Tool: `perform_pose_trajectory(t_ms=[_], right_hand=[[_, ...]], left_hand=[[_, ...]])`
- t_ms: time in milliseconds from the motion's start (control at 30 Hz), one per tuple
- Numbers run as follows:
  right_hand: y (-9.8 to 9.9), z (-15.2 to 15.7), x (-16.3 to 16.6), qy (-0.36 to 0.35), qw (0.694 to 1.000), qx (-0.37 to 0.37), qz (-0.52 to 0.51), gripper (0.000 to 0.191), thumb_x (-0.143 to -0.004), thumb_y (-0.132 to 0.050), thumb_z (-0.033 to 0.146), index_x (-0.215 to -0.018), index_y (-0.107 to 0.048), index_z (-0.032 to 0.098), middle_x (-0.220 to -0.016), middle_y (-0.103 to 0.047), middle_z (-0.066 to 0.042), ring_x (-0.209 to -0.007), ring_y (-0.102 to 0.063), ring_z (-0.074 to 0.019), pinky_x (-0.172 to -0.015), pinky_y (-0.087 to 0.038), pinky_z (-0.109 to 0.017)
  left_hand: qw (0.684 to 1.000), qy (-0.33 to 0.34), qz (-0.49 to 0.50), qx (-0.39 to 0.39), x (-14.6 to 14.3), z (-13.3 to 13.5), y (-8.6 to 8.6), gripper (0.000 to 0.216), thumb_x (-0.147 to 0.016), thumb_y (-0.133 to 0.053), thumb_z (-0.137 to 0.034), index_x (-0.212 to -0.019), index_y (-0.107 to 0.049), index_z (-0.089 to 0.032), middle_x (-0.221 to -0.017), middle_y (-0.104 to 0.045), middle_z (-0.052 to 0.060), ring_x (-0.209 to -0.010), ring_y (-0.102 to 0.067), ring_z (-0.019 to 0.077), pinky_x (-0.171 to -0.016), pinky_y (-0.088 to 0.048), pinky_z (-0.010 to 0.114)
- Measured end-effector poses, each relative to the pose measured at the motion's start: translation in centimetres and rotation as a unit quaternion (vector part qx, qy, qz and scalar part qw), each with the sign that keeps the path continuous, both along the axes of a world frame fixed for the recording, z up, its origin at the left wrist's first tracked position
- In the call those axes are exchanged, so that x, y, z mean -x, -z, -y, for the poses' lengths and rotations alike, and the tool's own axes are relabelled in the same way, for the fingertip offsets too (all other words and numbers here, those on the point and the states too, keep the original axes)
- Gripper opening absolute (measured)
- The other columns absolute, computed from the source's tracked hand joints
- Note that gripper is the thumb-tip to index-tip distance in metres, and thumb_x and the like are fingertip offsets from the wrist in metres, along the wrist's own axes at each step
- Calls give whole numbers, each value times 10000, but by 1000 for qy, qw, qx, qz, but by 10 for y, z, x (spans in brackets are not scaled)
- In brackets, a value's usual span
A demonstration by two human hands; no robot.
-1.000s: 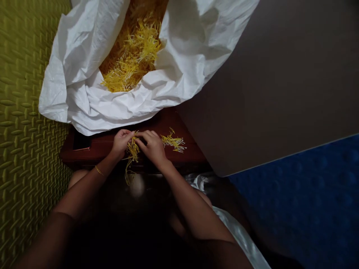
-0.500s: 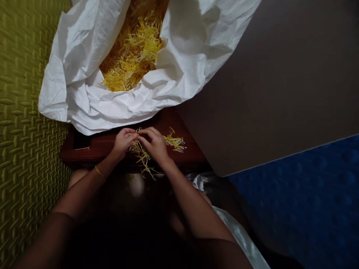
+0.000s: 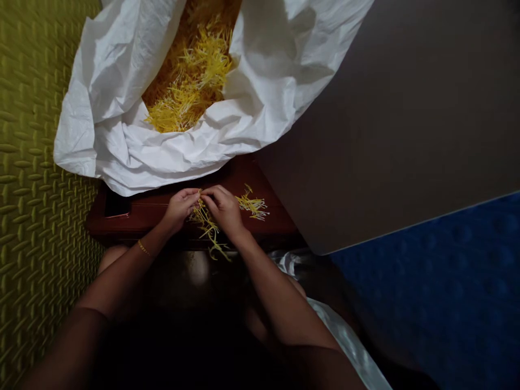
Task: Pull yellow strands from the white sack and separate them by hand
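Swung over toward my right hand (image 3: 223, 210), the loose yellow strands (image 3: 207, 225) now trail out from between my hands rather than hanging under my left hand (image 3: 181, 208). Left of the white sack (image 3: 122, 146) lies an olive-green embossed mat (image 3: 36, 216); right of it are a grey-brown board (image 3: 385, 135) and a blue studded mat (image 3: 430, 287). Inside the sack sits a heap of the same strands (image 3: 189, 92), over a brownish mass I can't make out well in this dim view. Just below the sack runs a reddish wooden ledge (image 3: 260, 187), holding a small bunch with pale tips (image 3: 252, 206). My hands are together, fingertips pinching the tangle between them. Strands like these look light, thin and soft, probably easy to snag or tear, so small bunches near the pale ends seem the best hold.
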State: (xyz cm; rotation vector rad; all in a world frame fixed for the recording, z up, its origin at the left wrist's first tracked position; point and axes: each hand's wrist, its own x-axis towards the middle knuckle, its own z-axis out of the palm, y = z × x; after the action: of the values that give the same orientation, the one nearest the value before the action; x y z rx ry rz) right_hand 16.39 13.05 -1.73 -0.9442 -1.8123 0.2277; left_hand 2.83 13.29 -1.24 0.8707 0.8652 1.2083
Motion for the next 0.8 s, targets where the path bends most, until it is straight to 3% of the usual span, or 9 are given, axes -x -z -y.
perform_pose_trajectory(t_ms=[233, 433, 800], right_hand=[[2, -2, 2, -49, 997, 31, -42, 115, -814, -577, 224, -920, -620, 216, -862, -613, -29, -794, -582, -146, -738, -480, -293], [5, -2, 6, -36, 995, 51, -76, 88, -797, -589, 231, -868, -636, 203, -833, -637, -26, -799, -592, -150, -749, -475, -301], [11, 0, 16, -20, 971, 127, -200, 129, -757, -612, 298, -804, -644, 182, -800, -649, -23, -774, -590, -148, -742, -461, -290]], left_hand=[[998, 17, 51, 40, 2, -2, 6, 150, -712, -675, -191, -774, -555, -126, -697, -592, 2, -608, -534, 66, -601, -411, 203], [997, 43, 52, 41, 2, -3, 8, 167, -727, -673, -233, -773, -566, -114, -691, -577, 6, -613, -521, 58, -599, -408, 192], [999, -27, 17, 24, -1, 1, 1, 112, -712, -656, -162, -728, -553, -122, -643, -558, -25, -588, -507, 43, -618, -394, 187]])
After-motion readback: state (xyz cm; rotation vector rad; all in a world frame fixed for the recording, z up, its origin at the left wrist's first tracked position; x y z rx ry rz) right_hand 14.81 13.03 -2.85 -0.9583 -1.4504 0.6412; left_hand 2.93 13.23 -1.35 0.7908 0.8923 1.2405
